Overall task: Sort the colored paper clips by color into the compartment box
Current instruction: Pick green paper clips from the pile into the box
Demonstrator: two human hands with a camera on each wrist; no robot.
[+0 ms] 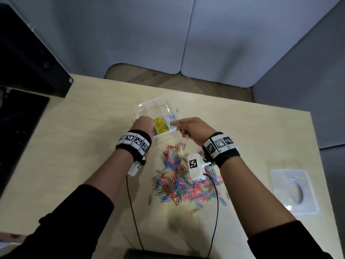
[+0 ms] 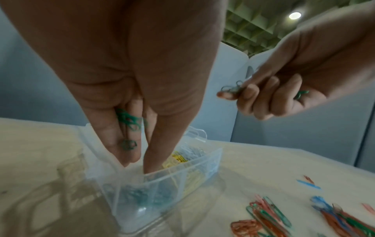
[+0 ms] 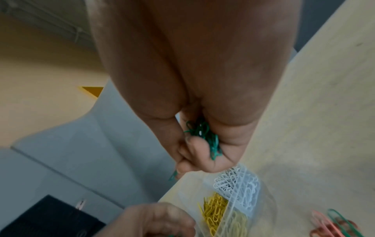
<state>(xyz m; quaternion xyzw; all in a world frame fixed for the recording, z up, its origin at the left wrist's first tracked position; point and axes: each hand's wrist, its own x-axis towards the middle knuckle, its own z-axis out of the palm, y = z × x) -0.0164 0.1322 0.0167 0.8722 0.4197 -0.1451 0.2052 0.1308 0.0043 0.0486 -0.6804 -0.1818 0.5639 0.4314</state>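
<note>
Over the near-left compartment of the clear compartment box (image 1: 164, 101) my left hand (image 1: 142, 124) pointed its fingers (image 2: 129, 144) straight down, tips dipping inside the box's near wall. A few green clips (image 2: 127, 121) clung between those fingers, which were close together and nearly straight; I could not tell whether they truly pinched the clips or only carried them. Through the cloudy plastic below I saw more greenish clips (image 2: 142, 195) lying in that compartment.

My right hand (image 1: 194, 130) hovered just beside the box, above its near-right corner, fingers curled tight round a bunch of green paper clips (image 3: 205, 136). One clip (image 2: 231, 89) stuck out between thumb and forefinger, and another (image 2: 301, 95) poked from the heel of the fist.

The box sat on the pale wooden table (image 1: 261, 131), past the hands. Its middle near compartment held yellow clips (image 1: 161, 125), and the one to the right of that held white clips (image 1: 170, 117). The far compartments looked clear, though glare made them hard to read.

Nearer to me, between my forearms, lay the unsorted pile (image 1: 183, 180) of blue, red, pink and green clips, spread loosely, with a few strays (image 1: 194, 210) at its near edge. Well off to the right rested a clear plastic packet (image 1: 293, 191).
</note>
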